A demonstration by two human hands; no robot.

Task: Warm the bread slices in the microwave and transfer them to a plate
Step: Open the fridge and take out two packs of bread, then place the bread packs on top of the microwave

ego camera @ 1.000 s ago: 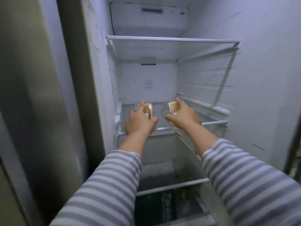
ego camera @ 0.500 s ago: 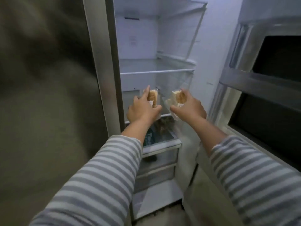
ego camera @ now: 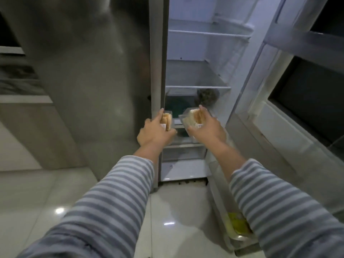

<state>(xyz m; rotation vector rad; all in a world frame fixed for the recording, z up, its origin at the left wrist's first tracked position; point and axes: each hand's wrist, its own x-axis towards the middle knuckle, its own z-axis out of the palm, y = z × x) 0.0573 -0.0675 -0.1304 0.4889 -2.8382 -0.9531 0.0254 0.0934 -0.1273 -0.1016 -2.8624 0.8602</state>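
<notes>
Before the open fridge point(ego camera: 195, 75), the left hand point(ego camera: 154, 134) and right hand point(ego camera: 206, 129) each grip a clear bread pack point(ego camera: 167, 119) point(ego camera: 189, 118), likely light, crackly, slippery and easily crushed, best held gently by the stiffer edges.

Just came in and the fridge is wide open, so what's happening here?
A person in a striped top stands at the open fridge, holding one clear-wrapped bread pack in each hand. The left hand grips the left pack; the right hand grips the right pack. Both packs are in front of the shelves, touching none.
</notes>
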